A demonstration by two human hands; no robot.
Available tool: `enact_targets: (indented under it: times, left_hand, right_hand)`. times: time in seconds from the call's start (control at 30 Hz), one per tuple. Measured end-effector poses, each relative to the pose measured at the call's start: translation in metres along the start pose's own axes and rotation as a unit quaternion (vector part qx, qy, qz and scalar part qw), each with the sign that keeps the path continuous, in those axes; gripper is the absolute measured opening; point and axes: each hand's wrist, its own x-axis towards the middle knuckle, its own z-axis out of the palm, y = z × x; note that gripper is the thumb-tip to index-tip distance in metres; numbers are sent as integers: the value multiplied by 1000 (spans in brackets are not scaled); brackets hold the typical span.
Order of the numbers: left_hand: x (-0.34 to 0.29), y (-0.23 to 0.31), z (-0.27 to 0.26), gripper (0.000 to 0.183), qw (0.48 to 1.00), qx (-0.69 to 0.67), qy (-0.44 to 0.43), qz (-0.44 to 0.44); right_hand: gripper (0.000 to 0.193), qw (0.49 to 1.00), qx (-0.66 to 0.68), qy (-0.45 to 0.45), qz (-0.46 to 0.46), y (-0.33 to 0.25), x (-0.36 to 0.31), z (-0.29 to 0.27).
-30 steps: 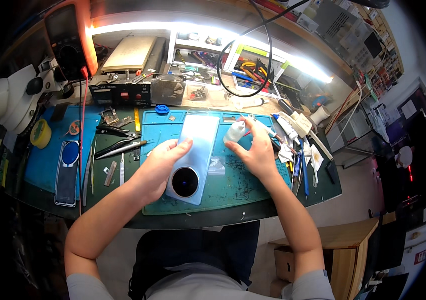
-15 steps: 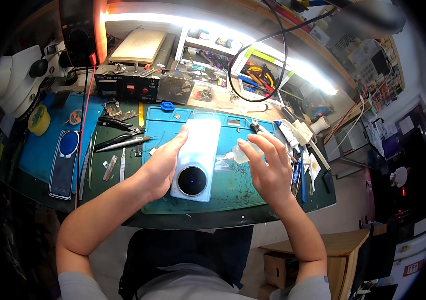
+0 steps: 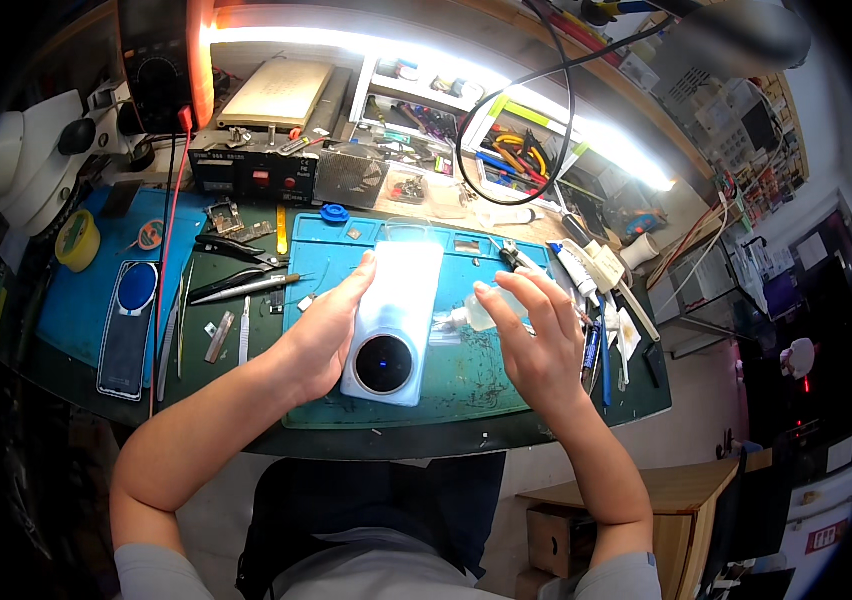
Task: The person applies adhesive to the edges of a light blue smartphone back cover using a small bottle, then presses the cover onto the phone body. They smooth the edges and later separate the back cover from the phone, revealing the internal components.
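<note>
My left hand [image 3: 324, 328] grips a pale blue smartphone [image 3: 394, 315] along its left edge, thumb on top. Its back faces up, with a big round black camera [image 3: 384, 363] at the near end and bright glare over the far part. Over on the right, my right hand [image 3: 544, 345] has its fingers closed around a small translucent bottle [image 3: 483, 311] with a narrow nozzle. That nozzle points left at the phone's right edge; whether it touches cannot be made out. A blue-green work mat [image 3: 476, 385] lies beneath both hands.
Left of the mat lie pliers [image 3: 236, 250], a pen-like tool [image 3: 246, 288], tweezers [image 3: 184, 315] and a detached phone back panel [image 3: 128, 335]. Brushes and a blue pen [image 3: 592, 345] crowd the right side. A black cable [image 3: 461, 135] loops above the back.
The phone has tipped very slightly in my left hand, and the glare on its back has shifted. My two hands stay nearly where they were.
</note>
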Motion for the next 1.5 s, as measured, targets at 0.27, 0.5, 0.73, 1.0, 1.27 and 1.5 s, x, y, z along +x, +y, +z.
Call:
enact_targets:
  times: [0.27, 0.5, 0.73, 1.0, 1.27, 1.5]
  left_hand:
    - [3, 0, -9, 57, 998, -49, -18, -18]
    - [3, -2, -7, 56, 996, -66, -34, 47]
    - [3, -7, -2, 47, 996, -44, -27, 68]
    - [0, -11, -1, 45, 994, 32, -24, 104]
    - [1, -20, -4, 52, 938, 244, -19, 247]
    - [1, -29, -4, 51, 909, 290, -26, 297]
  right_hand:
    - [47, 887, 332, 9, 322, -2, -9, 22]
    - [56, 832, 339, -119, 422, -6, -19, 51]
    - [44, 879, 299, 94, 359, -14, -23, 23]
    - [25, 717, 544, -113, 421, -51, 10, -4]
    - [19, 791, 463, -149, 372, -39, 20, -14]
    - [16, 834, 428, -185, 295, -28, 18, -18]
